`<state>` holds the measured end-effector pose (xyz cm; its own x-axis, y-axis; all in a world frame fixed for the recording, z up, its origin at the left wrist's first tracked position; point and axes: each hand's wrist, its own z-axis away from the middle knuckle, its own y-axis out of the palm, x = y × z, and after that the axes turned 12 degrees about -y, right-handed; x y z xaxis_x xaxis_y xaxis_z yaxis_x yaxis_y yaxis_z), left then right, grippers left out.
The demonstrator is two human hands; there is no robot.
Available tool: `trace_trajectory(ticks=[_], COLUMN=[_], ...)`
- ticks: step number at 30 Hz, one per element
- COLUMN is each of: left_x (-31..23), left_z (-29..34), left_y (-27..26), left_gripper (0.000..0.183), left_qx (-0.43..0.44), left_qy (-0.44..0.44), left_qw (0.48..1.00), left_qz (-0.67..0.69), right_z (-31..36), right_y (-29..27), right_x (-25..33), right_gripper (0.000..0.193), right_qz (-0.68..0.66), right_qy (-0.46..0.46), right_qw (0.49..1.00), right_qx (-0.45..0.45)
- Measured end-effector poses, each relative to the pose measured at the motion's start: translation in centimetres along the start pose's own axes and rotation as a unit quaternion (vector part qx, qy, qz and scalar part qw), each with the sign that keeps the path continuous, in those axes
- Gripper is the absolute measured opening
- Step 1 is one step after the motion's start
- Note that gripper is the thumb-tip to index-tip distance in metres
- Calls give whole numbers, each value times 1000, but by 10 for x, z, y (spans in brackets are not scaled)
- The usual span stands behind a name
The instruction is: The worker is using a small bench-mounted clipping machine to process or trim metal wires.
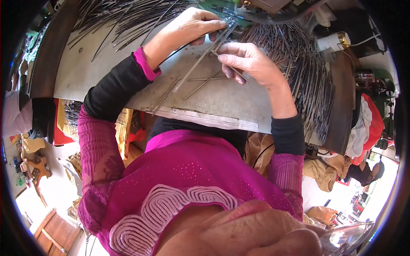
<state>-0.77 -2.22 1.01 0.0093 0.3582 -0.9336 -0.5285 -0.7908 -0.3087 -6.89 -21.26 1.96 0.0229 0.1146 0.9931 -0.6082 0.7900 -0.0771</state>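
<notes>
My left hand (193, 29) is closed in a pinch at the green machine (243, 20) at the far side of the table. A thin dark rod (176, 52) runs back from its fingers toward my left sleeve. My right hand (252, 64) is closed around a thin metal rod (237, 74), whose end sticks out below the fingers. Its thumb and forefinger are beside a long narrow metal bar (197, 64) that slants from the machine toward me. Several loose thin rods (200, 87) lie on the tabletop near the bar. Both hands partly hide what is at the machine.
Dark thin rods (124, 21) are heaped at the far left, and a bigger heap (305, 81) covers the right side. Wooden boards (341, 106) edge the pale tabletop (141, 96). A white and gold cylinder (333, 42) with a cord stands at the far right.
</notes>
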Motion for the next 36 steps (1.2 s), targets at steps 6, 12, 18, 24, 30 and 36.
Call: trace_trajectory(ticks=[6,12,18,24,30,36], left_x=[2,8,8,6,11,-3], left_z=[1,-3,-4,-7,-18,-6], left_y=[5,0,-4,-19,-28,-22], left_gripper=[27,28,29,32,31,35], left_qx=[47,118,147,55,9,28], left_qy=[42,14,-8,1,54,1], left_qw=[987,987,988,997,998,994], left_qz=[-148,-105,-37,-52,-26,107], right_z=[0,2,2,-3,-7,-9], right_y=[-16,-33,-42,-48,-47,-47], right_x=[-12,-18,-23,-30,-33,-35], right_gripper=[19,29,27,24,25,27], right_qz=[54,-9,-118,-158,-191,-190], right_qy=[-11,-32,-71,-156,-217,-216], right_qw=[997,991,980,945,912,907], right_qx=[-62,-133,-144,-240,-290,-308])
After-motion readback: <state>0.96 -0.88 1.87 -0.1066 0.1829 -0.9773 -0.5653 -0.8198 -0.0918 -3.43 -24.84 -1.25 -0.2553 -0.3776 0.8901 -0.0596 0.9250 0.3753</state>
